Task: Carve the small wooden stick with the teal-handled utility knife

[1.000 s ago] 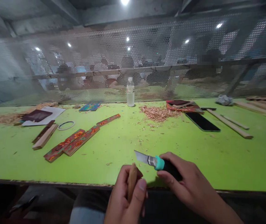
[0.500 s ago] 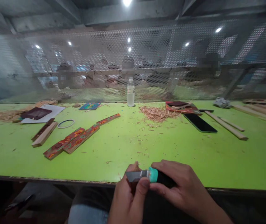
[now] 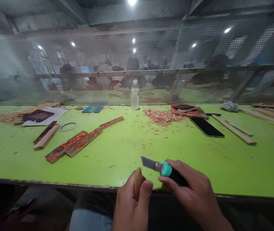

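Note:
A small brown wooden piece (image 3: 139,184) stands upright between the thumb and fingers of my left hand (image 3: 132,202), in front of the table's near edge. Its lower part is hidden by the hand. My right hand (image 3: 194,189) is wrapped round the black handle of a cutter knife (image 3: 167,170) with a teal collar. The knife's blade (image 3: 148,162) points left, above and a little right of the wooden piece, with a gap between them. Wood chips lie scattered on the green table (image 3: 117,147) beyond the hands.
Patterned wooden strips (image 3: 79,142) lie left of centre, near a ring (image 3: 68,126) and wood blocks (image 3: 47,138). At the back are a bottle (image 3: 134,96) and a shavings pile (image 3: 162,117). A phone (image 3: 206,126) and wooden sticks (image 3: 235,130) lie right.
The knife in my right hand has moved up and right, off the wooden piece, and its blade now tilts up to the left. My left thumb has come away from the blade.

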A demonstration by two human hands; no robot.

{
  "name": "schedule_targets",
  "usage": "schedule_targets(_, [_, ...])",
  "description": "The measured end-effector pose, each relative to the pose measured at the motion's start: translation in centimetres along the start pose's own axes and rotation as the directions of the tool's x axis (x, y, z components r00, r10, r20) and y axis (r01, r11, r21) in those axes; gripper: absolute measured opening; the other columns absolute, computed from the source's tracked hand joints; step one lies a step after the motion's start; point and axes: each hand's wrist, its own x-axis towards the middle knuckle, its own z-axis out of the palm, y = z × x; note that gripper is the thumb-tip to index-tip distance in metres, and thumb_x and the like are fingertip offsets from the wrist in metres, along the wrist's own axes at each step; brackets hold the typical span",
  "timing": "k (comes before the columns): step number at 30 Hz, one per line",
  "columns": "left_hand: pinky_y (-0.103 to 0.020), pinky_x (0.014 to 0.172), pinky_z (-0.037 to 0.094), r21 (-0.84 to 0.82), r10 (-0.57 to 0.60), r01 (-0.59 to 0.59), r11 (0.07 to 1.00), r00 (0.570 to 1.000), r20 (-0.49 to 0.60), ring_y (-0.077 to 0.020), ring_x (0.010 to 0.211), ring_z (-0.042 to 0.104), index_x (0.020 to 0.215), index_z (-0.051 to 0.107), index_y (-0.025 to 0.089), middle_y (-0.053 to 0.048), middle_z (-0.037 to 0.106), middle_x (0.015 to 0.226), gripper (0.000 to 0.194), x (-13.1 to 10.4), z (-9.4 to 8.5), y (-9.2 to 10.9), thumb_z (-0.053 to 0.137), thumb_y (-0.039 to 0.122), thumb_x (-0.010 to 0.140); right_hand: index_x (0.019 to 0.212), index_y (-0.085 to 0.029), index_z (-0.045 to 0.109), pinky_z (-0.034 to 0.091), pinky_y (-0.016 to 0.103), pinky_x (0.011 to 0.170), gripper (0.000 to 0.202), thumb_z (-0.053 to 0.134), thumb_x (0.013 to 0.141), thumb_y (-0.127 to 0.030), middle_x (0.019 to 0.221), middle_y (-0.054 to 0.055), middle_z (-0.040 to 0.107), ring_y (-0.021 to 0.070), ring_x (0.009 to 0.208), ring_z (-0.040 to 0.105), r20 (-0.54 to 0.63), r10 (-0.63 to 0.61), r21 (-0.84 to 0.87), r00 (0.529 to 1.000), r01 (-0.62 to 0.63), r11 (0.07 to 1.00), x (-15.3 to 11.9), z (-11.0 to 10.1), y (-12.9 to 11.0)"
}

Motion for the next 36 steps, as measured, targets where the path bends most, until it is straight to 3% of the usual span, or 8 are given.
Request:
schedule_targets(6, [-0.029, 0.068, 0.05, 0.013, 0.026, -0.028, 1.0, 0.993, 0.112, -0.0225, 0.073, 0.064, 0.094, 0.069, 0.016, -0.008, 0.07, 0.08, 0.075, -0.4, -0.7, -0.4, 0.048, 0.088, 0.083, 0.107, -0.022, 0.068, 0.052, 0.023, 0.067, 0.033, 0.063, 0.098, -0.054, 0.084, 0.001, 0.076, 0.0151, 0.071, 0.072, 0.11, -0.01, 0.055, 0.994, 0.004, 0.998, 0.7, -0.6, -0.2])
schedule_targets(9, [-0.037, 0.091, 0.054, 0.058, -0.008, 0.003, 0.998, 0.997, 0.076, -0.033, 0.107, 0.07, 0.118, 0.072, 0.014, -0.02, 0.075, 0.115, 0.086, -0.9, -0.5, -1.4, 0.044, 0.088, 0.084, 0.104, -0.02, 0.071, 0.051, 0.025, 0.059, 0.044, 0.057, 0.099, -0.061, 0.076, 0.002, 0.074, 0.0158, 0.063, 0.069, 0.209, -0.077, 0.068, 0.975, 0.064, 0.996, 0.9, -0.9, -0.2])
schedule_targets(11, [-0.044, 0.108, 0.047, 0.09, -0.023, 0.022, 0.996, 1.0, 0.02, -0.0372, 0.13, 0.061, 0.134, 0.068, 0.015, -0.021, 0.067, 0.139, 0.088, -1.2, -0.3, -2.1, 0.045, 0.085, 0.087, 0.104, -0.019, 0.072, 0.05, 0.026, 0.057, 0.049, 0.053, 0.099, -0.064, 0.073, 0.002, 0.072, 0.0159, 0.059, 0.067, 0.245, -0.095, 0.085, 0.965, 0.076, 0.993, 1.0, -1.1, -0.1])
schedule_targets(13, [-0.049, 0.113, 0.044, 0.13, -0.014, 0.015, 0.991, 1.0, -0.003, -0.0385, 0.136, 0.057, 0.137, 0.068, 0.017, -0.02, 0.063, 0.145, 0.084, -1.2, 0.0, -2.7, 0.043, 0.081, 0.09, 0.104, -0.018, 0.073, 0.049, 0.026, 0.056, 0.051, 0.052, 0.099, -0.065, 0.072, 0.002, 0.072, 0.016, 0.059, 0.066, 0.261, -0.093, 0.104, 0.961, 0.067, 0.992, 1.0, -1.1, -0.1])
schedule_targets(21, [-0.045, 0.095, 0.055, 0.198, 0.098, -0.086, 0.976, 0.994, -0.053, -0.0363, 0.113, 0.072, 0.125, 0.074, 0.016, -0.02, 0.077, 0.121, 0.068, -0.4, 0.8, -2.5, 0.04, 0.069, 0.099, 0.107, -0.019, 0.071, 0.047, 0.027, 0.056, 0.044, 0.06, 0.097, -0.061, 0.071, 0.001, 0.068, 0.0163, 0.061, 0.064, 0.16, -0.071, 0.062, 0.985, 0.062, 0.996, 0.2, -0.4, -0.1])
schedule_targets(27, [-0.029, 0.066, 0.043, 0.212, 0.034, -0.021, 0.977, 0.998, -0.061, -0.0226, 0.07, 0.066, 0.085, 0.068, 0.02, -0.005, 0.071, 0.072, 0.059, -0.4, 0.8, -0.8, 0.039, 0.068, 0.1, 0.114, -0.022, 0.068, 0.053, 0.028, 0.073, 0.032, 0.066, 0.098, -0.049, 0.091, 0.005, 0.078, 0.0188, 0.078, 0.072, 0.04, 0.042, 0.035, 0.998, -0.044, 0.998, -0.3, 0.1, 0.0])
schedule_targets(32, [-0.027, 0.063, 0.041, 0.159, 0.089, -0.091, 0.983, 0.996, 0.018, -0.0179, 0.063, 0.059, 0.087, 0.065, 0.019, -0.001, 0.063, 0.068, 0.06, -0.3, 0.3, -0.7, 0.039, 0.072, 0.099, 0.113, -0.023, 0.069, 0.055, 0.025, 0.073, 0.031, 0.066, 0.097, -0.049, 0.095, 0.004, 0.079, 0.0184, 0.08, 0.074, 0.022, 0.086, 0.106, 0.996, -0.088, 0.99, 0.0, -0.3, 0.1])
schedule_targets(36, [-0.033, 0.076, 0.051, 0.151, 0.115, -0.115, 0.982, 0.993, 0.009, -0.0274, 0.084, 0.072, 0.1, 0.075, 0.018, -0.012, 0.078, 0.089, 0.071, -0.8, 0.3, -1.5, 0.038, 0.079, 0.094, 0.11, -0.021, 0.072, 0.055, 0.026, 0.064, 0.043, 0.061, 0.097, -0.06, 0.082, 0.005, 0.077, 0.0182, 0.069, 0.072, 0.17, -0.023, 0.125, 0.985, 0.002, 0.992, 0.5, -0.9, 0.1])
